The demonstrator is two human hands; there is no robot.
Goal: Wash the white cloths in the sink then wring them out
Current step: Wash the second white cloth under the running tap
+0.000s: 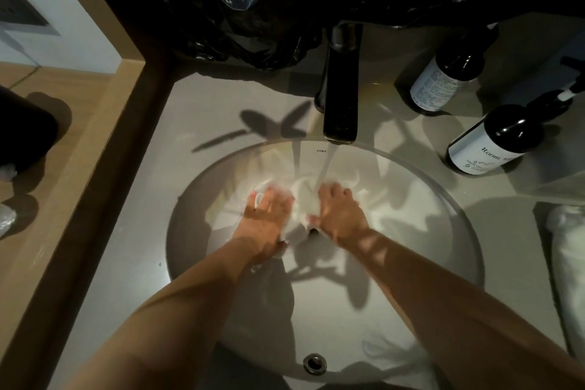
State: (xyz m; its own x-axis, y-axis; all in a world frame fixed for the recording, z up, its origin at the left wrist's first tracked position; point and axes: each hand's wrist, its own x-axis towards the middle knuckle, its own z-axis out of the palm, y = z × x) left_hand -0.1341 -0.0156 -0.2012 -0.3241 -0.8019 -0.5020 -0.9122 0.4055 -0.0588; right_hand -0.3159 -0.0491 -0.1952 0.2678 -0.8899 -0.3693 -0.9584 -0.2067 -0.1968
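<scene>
well, a smooth grey counter [139, 231] holds one round white sink [421, 199]. one dark tap [340, 98] pours water. one wet, soft white cloth [304, 201] lies in the sink under the water. the left hand [269, 215] presses flat on it. the right hand [340, 215], close beside, curls its fingers into it. two dark round bottles [443, 79] [497, 139] stand at the right.
</scene>
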